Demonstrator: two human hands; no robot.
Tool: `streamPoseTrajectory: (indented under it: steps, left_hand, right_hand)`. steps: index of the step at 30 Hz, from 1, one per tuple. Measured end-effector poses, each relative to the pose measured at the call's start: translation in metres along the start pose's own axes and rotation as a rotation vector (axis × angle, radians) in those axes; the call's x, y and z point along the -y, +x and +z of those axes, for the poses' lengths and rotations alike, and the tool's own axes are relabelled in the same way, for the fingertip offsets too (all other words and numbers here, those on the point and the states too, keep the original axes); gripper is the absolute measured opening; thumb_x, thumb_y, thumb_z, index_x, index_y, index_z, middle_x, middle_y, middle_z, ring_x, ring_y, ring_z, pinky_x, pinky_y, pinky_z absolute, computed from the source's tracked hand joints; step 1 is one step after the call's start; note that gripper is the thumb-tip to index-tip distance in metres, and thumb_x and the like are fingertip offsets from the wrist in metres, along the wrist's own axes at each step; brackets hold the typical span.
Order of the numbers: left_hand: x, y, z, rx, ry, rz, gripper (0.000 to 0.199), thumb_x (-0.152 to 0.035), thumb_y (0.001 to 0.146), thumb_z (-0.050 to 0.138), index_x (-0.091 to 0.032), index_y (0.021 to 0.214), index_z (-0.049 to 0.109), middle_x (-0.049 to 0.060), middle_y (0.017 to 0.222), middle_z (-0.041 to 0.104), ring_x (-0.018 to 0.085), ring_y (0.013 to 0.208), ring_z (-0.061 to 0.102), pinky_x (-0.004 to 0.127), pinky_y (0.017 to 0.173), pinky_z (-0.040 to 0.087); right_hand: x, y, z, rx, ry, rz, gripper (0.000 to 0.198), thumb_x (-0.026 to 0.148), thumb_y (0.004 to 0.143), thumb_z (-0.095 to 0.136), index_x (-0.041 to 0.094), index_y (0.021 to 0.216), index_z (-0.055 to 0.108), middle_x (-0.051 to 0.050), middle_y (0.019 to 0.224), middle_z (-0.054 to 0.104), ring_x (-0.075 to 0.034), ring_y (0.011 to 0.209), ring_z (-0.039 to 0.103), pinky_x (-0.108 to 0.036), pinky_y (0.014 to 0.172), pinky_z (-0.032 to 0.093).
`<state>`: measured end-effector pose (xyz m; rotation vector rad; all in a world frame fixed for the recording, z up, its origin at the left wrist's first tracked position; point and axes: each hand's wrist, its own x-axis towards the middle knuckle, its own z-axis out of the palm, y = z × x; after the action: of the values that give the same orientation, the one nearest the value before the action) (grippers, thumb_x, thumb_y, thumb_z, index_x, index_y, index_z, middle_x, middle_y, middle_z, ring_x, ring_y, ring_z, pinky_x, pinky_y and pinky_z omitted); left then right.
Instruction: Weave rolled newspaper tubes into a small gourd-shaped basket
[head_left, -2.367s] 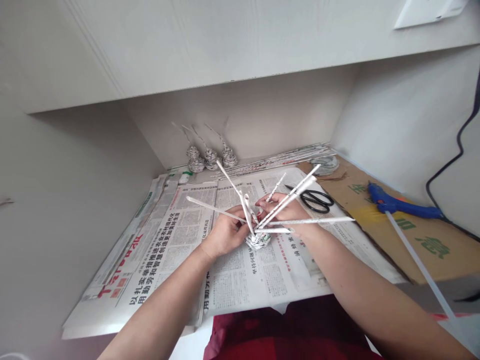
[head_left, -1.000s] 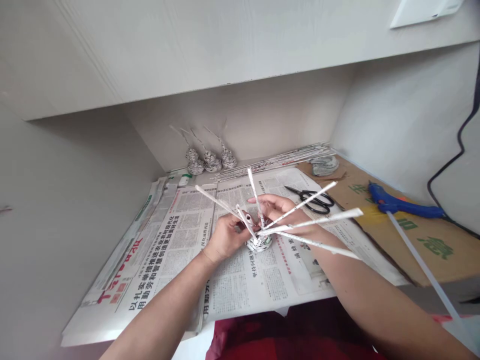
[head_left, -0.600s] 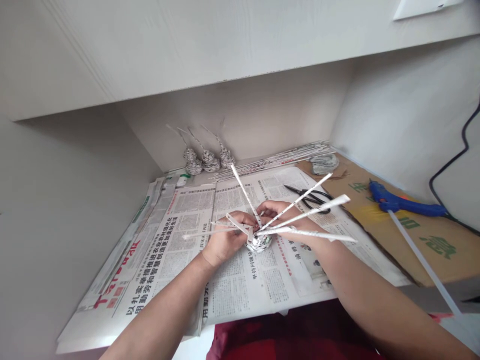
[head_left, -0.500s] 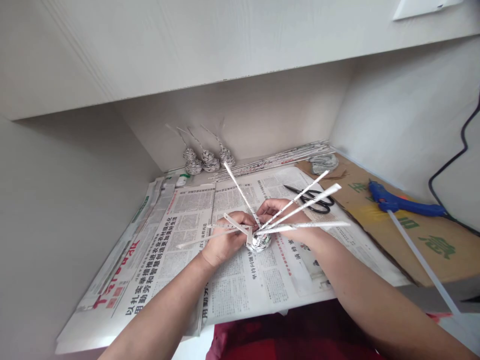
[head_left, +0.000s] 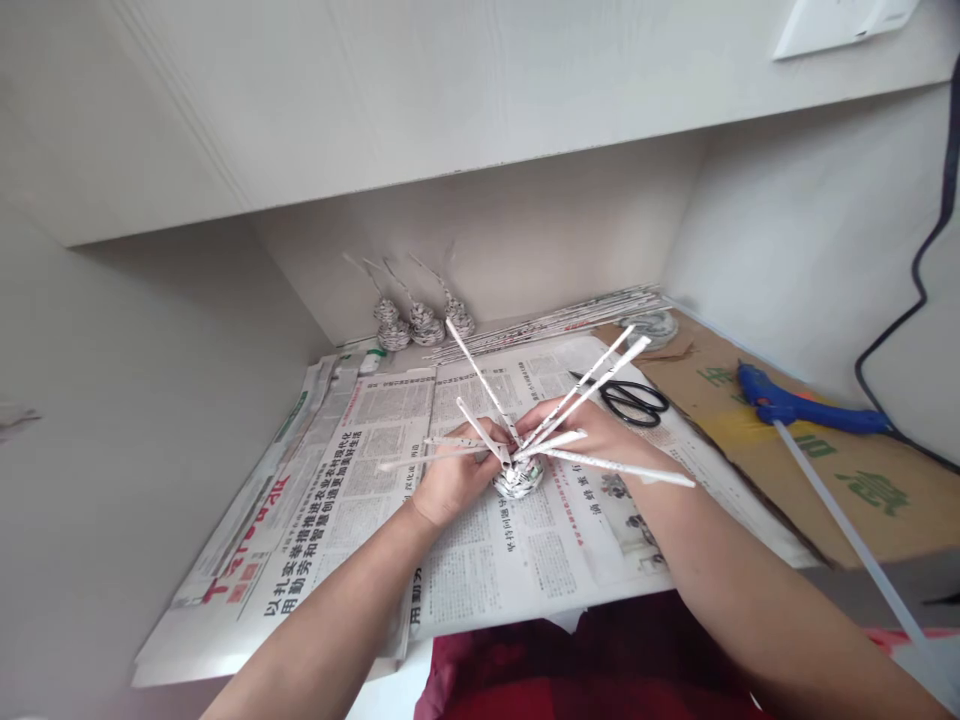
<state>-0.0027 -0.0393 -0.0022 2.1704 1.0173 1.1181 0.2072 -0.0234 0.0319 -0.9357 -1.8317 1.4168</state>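
A small round weaving of rolled newspaper strips sits low over the newspaper, just in front of my fingers. Several thin paper tubes fan out from its top in all directions. My left hand is closed on the weaving's left side, its fingertips by the bases of the tubes. My right hand grips the far right side, its fingers curled behind the tubes and partly hidden by them.
Newspaper sheets cover the worktop. Black scissors lie beyond my right hand. A blue glue gun rests on cardboard at right. Finished gourd-shaped weavings and a bundle of paper tubes line the back wall.
The tubes on the right have shifted; one now points down to the right over my right forearm, and another shows near the weaving. Both hands stay at the weaving. The view has moved slightly.
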Motion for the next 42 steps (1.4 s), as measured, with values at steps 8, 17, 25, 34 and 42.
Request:
streamPoseTrajectory:
  steps: [8, 17, 25, 34, 42]
  left_hand:
    - [0.009, -0.001, 0.0, -0.015, -0.021, 0.021, 0.003, -0.02, 0.084, 0.059, -0.018, 0.083, 0.061, 0.004, 0.086, 0.067, 0.016, 0.083, 0.064, 0.028, 0.078, 0.05]
    - [0.004, -0.002, -0.004, 0.025, 0.057, 0.042, 0.005, -0.022, 0.085, 0.057, -0.019, 0.087, 0.061, 0.005, 0.089, 0.068, 0.017, 0.085, 0.064, 0.029, 0.077, 0.05]
    - [-0.002, -0.003, -0.005, 0.061, 0.192, 0.066, 0.006, -0.022, 0.088, 0.052, -0.019, 0.086, 0.057, 0.003, 0.089, 0.066, 0.015, 0.082, 0.062, 0.027, 0.075, 0.048]
    - [0.0, -0.003, -0.002, 0.006, 0.111, 0.036, 0.005, -0.023, 0.088, 0.053, -0.019, 0.086, 0.057, 0.005, 0.091, 0.064, 0.017, 0.087, 0.062, 0.029, 0.079, 0.048]
    - [0.001, -0.002, -0.001, -0.018, 0.173, 0.045, 0.014, -0.025, 0.084, 0.059, -0.019, 0.071, 0.057, 0.001, 0.073, 0.062, 0.013, 0.07, 0.058, 0.025, 0.068, 0.046]
  right_hand:
    - [0.007, 0.001, 0.01, -0.194, -0.348, 0.064, 0.018, 0.018, 0.073, 0.061, 0.022, 0.083, 0.075, -0.003, 0.088, 0.073, -0.02, 0.081, 0.067, -0.029, 0.073, 0.051]
    - [-0.004, 0.0, -0.005, 0.022, -0.1, 0.055, 0.026, 0.032, 0.072, 0.071, 0.018, 0.094, 0.069, -0.007, 0.088, 0.071, -0.022, 0.08, 0.067, -0.032, 0.067, 0.052]
    - [0.004, -0.003, 0.001, -0.026, -0.131, 0.01, 0.015, 0.032, 0.073, 0.07, 0.02, 0.082, 0.071, -0.007, 0.081, 0.07, -0.023, 0.074, 0.066, -0.032, 0.06, 0.05]
    - [0.0, -0.001, 0.003, -0.069, -0.273, -0.046, 0.013, 0.024, 0.074, 0.066, 0.019, 0.085, 0.072, -0.004, 0.081, 0.071, -0.019, 0.075, 0.066, -0.029, 0.066, 0.051]
    - [0.003, 0.0, 0.003, 0.031, 0.103, 0.125, 0.026, 0.03, 0.079, 0.063, 0.019, 0.101, 0.069, -0.007, 0.094, 0.071, -0.021, 0.083, 0.068, -0.031, 0.069, 0.054]
